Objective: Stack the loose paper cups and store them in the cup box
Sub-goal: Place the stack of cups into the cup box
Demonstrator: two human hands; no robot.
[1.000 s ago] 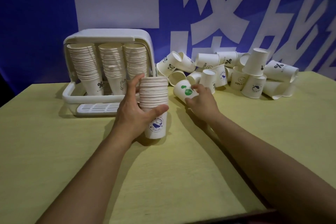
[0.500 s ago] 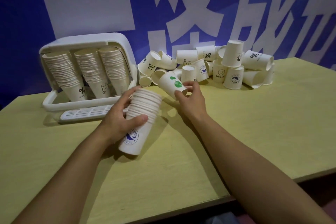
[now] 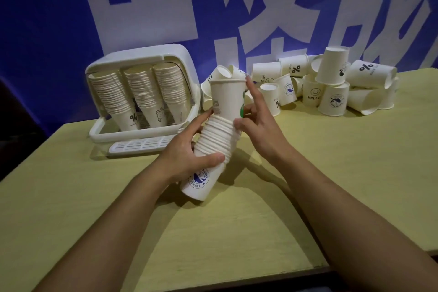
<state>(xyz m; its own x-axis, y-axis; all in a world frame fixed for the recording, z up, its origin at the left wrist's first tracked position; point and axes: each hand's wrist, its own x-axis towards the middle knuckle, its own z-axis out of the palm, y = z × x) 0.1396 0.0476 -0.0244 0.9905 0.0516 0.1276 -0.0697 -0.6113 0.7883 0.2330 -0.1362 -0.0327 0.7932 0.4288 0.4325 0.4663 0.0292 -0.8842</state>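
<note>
Three tall columns of nested white paper cups point(image 3: 142, 99) fill the white plastic cup box point(image 3: 147, 59), which stands open-fronted on the yellow-green wooden bench point(image 3: 355, 173), with a white slotted tray point(image 3: 142, 146) lying flat just in front of its base. Just in front of the box and to its right, the left hand point(image 3: 187, 152) wraps its fingers and thumb round a tilted stack of nested white paper cups point(image 3: 213, 147), whose bottom cup bears a blue whale badge; the stack's base looks to hang just above the bench, though contact cannot be told. One white paper cup with a green mark point(image 3: 227, 99) sits part-way into the top of that stack. The right hand point(image 3: 258, 125) pinches this cup's lower side with thumb and curled fingers, its forefinger straight and raised beside the rim. To the right of the box, against the blue wall with large white characters point(image 3: 166, 7), lies a heap of loose white printed paper cups point(image 3: 331, 87), some upright, some inverted, some on their sides; the held cup and the right hand hide the heap's nearest end, so the gap between heap and box cannot be judged. The box's rear wall is screened by its columns. Bare bench spreads from the box toward the near edge, which runs across the lower frame, dark beyond it.
</note>
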